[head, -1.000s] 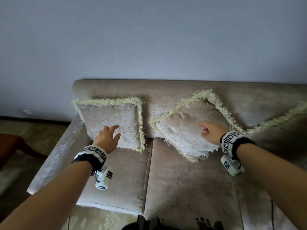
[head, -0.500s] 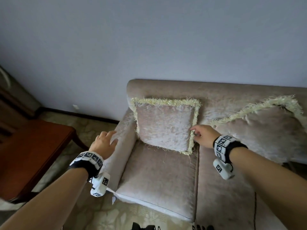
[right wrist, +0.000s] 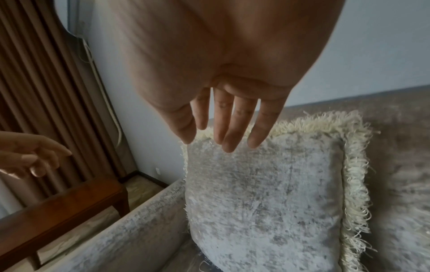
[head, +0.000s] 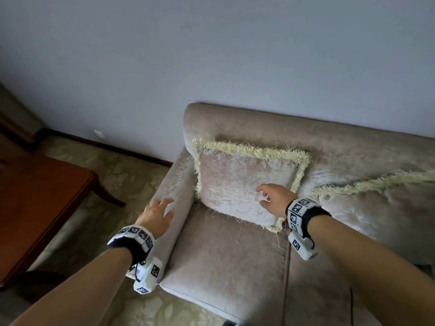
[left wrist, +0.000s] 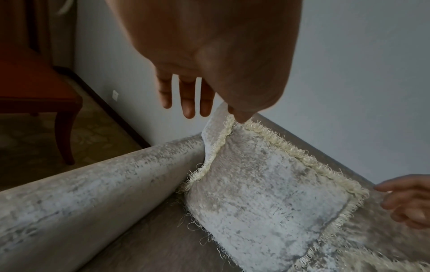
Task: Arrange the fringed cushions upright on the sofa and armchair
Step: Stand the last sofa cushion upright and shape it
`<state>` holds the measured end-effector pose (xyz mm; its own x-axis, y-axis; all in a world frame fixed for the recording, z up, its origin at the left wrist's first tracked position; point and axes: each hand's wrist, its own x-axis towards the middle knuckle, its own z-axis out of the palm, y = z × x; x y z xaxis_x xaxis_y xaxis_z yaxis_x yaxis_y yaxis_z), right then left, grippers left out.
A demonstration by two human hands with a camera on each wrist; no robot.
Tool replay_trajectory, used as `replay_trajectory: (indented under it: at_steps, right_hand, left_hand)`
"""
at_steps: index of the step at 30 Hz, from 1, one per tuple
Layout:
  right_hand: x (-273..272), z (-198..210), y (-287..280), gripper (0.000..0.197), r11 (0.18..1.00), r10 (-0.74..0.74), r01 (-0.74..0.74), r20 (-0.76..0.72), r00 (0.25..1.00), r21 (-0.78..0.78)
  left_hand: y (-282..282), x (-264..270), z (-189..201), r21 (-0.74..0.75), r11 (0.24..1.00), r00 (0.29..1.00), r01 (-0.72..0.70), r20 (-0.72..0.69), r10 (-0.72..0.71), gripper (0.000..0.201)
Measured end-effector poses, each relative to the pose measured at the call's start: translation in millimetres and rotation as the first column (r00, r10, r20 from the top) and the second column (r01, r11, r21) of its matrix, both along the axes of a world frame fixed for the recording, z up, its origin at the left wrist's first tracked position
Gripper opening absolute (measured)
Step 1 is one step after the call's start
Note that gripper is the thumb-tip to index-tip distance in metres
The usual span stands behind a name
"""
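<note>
Two fringed cushions show on the beige sofa in the head view: the left cushion stands upright at frame centre, leaning on the backrest in the corner by the armrest; the right cushion lies tilted at the right edge. The left hand hovers over the armrest, fingers straight and released — grasping nothing. The right hand sits in front of the left cushion's lower right part, fingers loosely extended, also holding nothing. A wooden counter stands at the left of the frame on patterned carpet
</note>
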<state>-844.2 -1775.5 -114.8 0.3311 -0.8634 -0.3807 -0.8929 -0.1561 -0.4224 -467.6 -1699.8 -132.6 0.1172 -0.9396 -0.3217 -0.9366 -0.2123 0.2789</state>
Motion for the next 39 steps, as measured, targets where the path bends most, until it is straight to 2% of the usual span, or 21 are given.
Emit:
replay_trajectory:
  at_steps: [5,8,11,15,19,23,25,27,31,35,39]
  right_hand:
    - [-2.0,-21.2,-45.7,0.046,1.000,-0.020,0.021,-0.125,0.992,0.004]
    - [-9.3,-30.3,-63.8,0.057,0.999,-0.050,0.051,-0.209,0.977,-0.002]
    - [-16.2,-38.7,-83.5,0.065,0.995,-0.100,0.092,-0.248,0.964,-0.043]
    - [-15.6,-51.3,-110.1,0.065,0.978,-0.202,0.181,-0.248,0.948,-0.105]
    - [-17.5,-75.3,-138.8,0.072,0.974,-0.182,0.119,-0.363,0.914,-0.191]
    - [-32.0,-106.6,-165.2,0.091,0.983,-0.145,0.080,-0.435,0.889,-0.164]
    - [-41.2,-124.3,-168.0,0.103,0.983,-0.152,0.090,-0.439,0.886,-0.160]
    - [-48.5,-141.3,-165.6,0.108,0.977,-0.160,0.079,-0.438,0.885,-0.197]
    - [-56.7,-174.7,-163.7,0.099,0.933,-0.191,0.039,-0.402,0.896,-0.357]
    - [-66.4,-202.5,-162.6,0.084,0.840,-0.231,0.035,-0.299,0.926,-0.541]
    - [-74.1,-224.5,-161.6,0.073,0.760,-0.210,0.018,-0.220,0.953,-0.650]
  left_hand:
    - [-55.3,-6.3,-23.8,0.012,1.000,0.999,0.028,-0.031,-0.027,0.046]
    - [-83.9,-13.7,-51.5,0.044,0.997,0.996,0.071,-0.052,-0.068,0.046]
    - [-117.0,-23.1,-86.0,0.079,0.988,0.987,0.132,-0.104,-0.124,0.049]
    - [-156.2,-30.5,-143.6,0.125,0.976,0.978,0.179,-0.134,-0.162,0.060]
    - [-195.7,-32.3,-197.9,0.171,0.966,0.968,0.193,-0.195,-0.159,0.078]
    - [-217.1,-31.1,-237.3,0.058,0.979,0.945,0.194,-0.280,-0.170,0.087]
    - [-223.2,-27.6,-257.3,-0.046,0.974,0.914,0.220,-0.340,-0.222,0.092]
    - [-227.7,-23.2,-278.9,-0.078,0.967,0.884,0.244,-0.392,-0.255,0.094]
    - [-234.9,-22.5,-319.6,-0.081,0.967,0.890,0.242,-0.379,-0.255,0.109]
    - [-244.5,-36.4,-351.3,-0.077,0.982,0.901,0.172,-0.390,-0.189,0.124]
    - [-255.9,-48.3,-381.2,-0.095,0.978,0.919,0.185,-0.336,-0.206,0.138]
